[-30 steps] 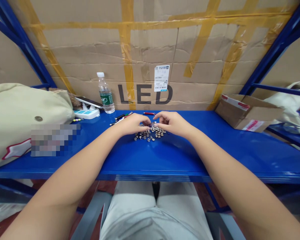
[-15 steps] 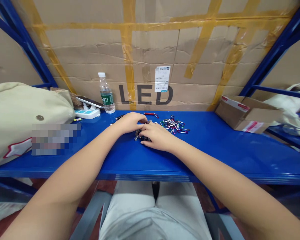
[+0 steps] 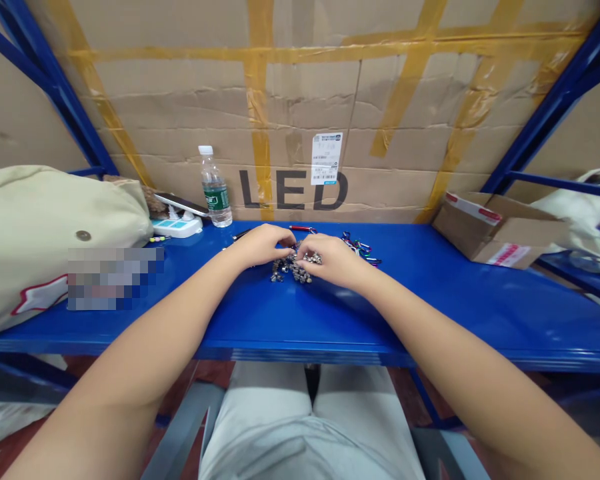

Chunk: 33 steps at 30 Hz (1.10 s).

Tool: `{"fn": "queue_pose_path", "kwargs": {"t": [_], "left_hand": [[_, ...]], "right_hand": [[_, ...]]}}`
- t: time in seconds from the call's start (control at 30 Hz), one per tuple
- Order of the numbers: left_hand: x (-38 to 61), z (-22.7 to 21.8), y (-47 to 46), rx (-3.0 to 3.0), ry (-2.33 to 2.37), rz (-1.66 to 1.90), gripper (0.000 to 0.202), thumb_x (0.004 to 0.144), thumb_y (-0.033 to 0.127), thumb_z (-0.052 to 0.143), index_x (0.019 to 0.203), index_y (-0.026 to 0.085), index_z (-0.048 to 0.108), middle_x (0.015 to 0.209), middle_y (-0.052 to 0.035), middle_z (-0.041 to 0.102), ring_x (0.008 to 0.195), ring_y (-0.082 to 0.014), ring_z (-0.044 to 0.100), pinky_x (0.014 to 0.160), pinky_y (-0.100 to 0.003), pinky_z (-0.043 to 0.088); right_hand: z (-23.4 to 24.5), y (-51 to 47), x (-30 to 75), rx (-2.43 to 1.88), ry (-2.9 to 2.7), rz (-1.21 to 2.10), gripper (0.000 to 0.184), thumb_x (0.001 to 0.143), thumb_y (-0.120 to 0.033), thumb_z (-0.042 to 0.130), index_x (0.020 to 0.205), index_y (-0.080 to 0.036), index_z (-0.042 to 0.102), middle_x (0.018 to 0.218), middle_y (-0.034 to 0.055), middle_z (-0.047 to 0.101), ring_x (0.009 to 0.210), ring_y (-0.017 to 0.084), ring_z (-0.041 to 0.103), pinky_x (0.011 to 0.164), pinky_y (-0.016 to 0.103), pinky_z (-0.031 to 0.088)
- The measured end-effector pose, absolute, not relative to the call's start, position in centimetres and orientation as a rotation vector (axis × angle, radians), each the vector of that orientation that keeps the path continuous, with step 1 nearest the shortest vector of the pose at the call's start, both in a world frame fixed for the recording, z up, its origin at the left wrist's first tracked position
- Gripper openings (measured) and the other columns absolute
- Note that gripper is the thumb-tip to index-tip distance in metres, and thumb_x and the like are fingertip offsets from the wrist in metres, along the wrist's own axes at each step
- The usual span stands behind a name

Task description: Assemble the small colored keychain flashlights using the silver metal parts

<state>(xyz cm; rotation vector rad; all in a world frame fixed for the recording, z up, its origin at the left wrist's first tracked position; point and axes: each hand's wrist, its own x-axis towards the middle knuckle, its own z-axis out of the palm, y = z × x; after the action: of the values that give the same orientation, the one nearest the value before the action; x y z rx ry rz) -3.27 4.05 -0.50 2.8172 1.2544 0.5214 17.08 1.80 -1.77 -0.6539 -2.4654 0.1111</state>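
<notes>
A heap of small shiny metal pieces [image 3: 303, 272], too small to name, lies on the blue tabletop [image 3: 290, 313]. My left hand [image 3: 263, 245] is at the heap's left and far side, thumb and fingers curled towards each other; whatever is between the tips is hidden. Over the heap's right part is my right hand [image 3: 333, 259], its thumb and fingertips brought together among the pieces. What it pinches cannot be made out. Behind my right hand, coloured carabiners [image 3: 365, 250] lie in a pile, partly covered by the hand. A red carabiner or clip [image 3: 300, 229] lies beyond both hands.
A water bottle [image 3: 215, 190] and a white power strip [image 3: 180, 225] stand at the back left. A beige bag [image 3: 55, 227] occupies the left end. An open cardboard box [image 3: 500, 230] sits at the right. A large taped cardboard panel [image 3: 310, 100] rises behind.
My right hand has drawn right and raised its fingers, uncovering more of the metal heap and covering more of the carabiners. My left hand stays almost where it was.
</notes>
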Motion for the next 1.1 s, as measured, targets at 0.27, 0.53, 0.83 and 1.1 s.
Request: {"fn": "queue_pose_path", "kwargs": {"t": [0.27, 0.53, 0.83, 1.1], "left_hand": [[-3.3, -0.5, 4.1, 2.834, 1.243, 0.503, 0.020, 0.081, 0.028, 0.055, 0.094, 0.018, 0.066, 0.094, -0.0026, 0.069, 0.085, -0.0167, 0.062, 0.075, -0.025, 0.043], [-3.2, -0.6, 4.1, 2.875, 1.234, 0.474, 0.022, 0.082, 0.030, 0.054, 0.095, 0.019, 0.066, 0.096, -0.0023, 0.069, 0.088, -0.0172, 0.061, 0.076, -0.025, 0.043], [-3.2, -0.4, 4.0, 2.866, 1.234, 0.440, 0.018, 0.081, 0.027, 0.055, 0.094, 0.020, 0.066, 0.091, -0.0019, 0.069, 0.083, -0.0163, 0.060, 0.071, -0.025, 0.041], [-2.8, -0.5, 3.9, 2.867, 1.171, 0.469, 0.023, 0.081, 0.028, 0.053, 0.099, 0.019, 0.065, 0.095, -0.0031, 0.068, 0.087, -0.0167, 0.061, 0.080, -0.027, 0.042]], "right_hand": [[-2.6, 1.5, 16.2, -0.588, -2.568, 0.037, 0.011, 0.080, -0.021, 0.060, 0.088, -0.017, 0.067, 0.094, 0.0074, 0.066, 0.093, 0.021, 0.055, 0.084, 0.034, 0.041], [-3.3, 0.1, 14.0, -0.595, -2.740, -0.132, 0.014, 0.080, -0.015, 0.059, 0.087, -0.019, 0.070, 0.090, 0.0072, 0.067, 0.093, 0.021, 0.056, 0.084, 0.035, 0.040], [-1.4, 2.6, 17.8, -0.752, -2.166, 0.176, 0.007, 0.078, -0.018, 0.058, 0.082, -0.018, 0.065, 0.086, 0.0045, 0.065, 0.075, 0.015, 0.060, 0.069, 0.028, 0.048], [-2.7, 4.8, 18.9, -0.971, -2.094, 0.443, 0.012, 0.071, -0.027, 0.067, 0.080, -0.019, 0.068, 0.076, 0.0021, 0.069, 0.070, 0.015, 0.063, 0.066, 0.029, 0.051]]}}
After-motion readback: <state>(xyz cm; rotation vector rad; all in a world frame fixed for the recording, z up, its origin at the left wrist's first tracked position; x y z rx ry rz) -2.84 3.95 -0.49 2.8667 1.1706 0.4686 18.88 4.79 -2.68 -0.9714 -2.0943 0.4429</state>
